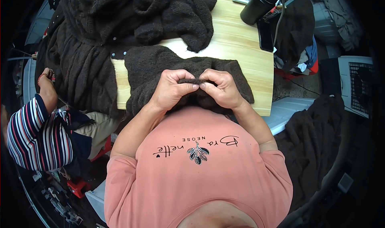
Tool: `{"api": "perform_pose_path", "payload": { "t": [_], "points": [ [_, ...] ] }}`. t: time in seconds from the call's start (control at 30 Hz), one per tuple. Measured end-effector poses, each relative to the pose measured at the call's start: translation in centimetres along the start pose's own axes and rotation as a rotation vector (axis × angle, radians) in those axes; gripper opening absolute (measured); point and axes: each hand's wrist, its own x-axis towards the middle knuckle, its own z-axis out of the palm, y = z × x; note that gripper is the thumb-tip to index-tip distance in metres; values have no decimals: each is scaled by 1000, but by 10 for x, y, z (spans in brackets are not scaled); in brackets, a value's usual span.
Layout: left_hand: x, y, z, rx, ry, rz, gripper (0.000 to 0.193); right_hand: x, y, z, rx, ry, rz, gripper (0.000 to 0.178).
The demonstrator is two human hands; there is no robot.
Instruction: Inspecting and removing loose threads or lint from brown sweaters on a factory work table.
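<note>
Both forearms angle inward from the pink sleeves, elbows spread wide, so that the left hand [172, 89] and the right hand [221, 87] meet in front of the chest, near the front edge of the wooden bench [230, 39]. Each grip is a pinch, closed on a narrow fold of dark brown cloth [154, 63], thumb on the near side and curled index finger on the far side. The thumbs point toward each other, their tips just beside one another; the other fingers are mostly hidden. The wrists look nearly straight, in line with the forearms. The cloth lies on the bench, spreading beyond both hands and sagging between the forearms toward the torso. A larger dark heap [136, 15] lies beyond it.
</note>
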Motion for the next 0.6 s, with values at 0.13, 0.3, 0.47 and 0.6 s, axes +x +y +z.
{"api": "perform_pose_path", "payload": {
  "t": [0.13, 0.3, 0.47, 0.6],
  "points": [
    [0, -8, 12, 120, -14, -56, 3, -6, 10, 6, -67, 86, -40, 6],
    [2, 4, -2, -185, 72, 106, 7, -4, -5, -11, -136, 133, -42, 20],
    [1, 12, -27, -414, 88, 50, 14, -28, 39, -48, -89, -215, 395, 30],
    [-3, 15, -30, -486, 136, -17, 15, -47, 47, -39, 73, 159, 317, 14]
  ]
}}
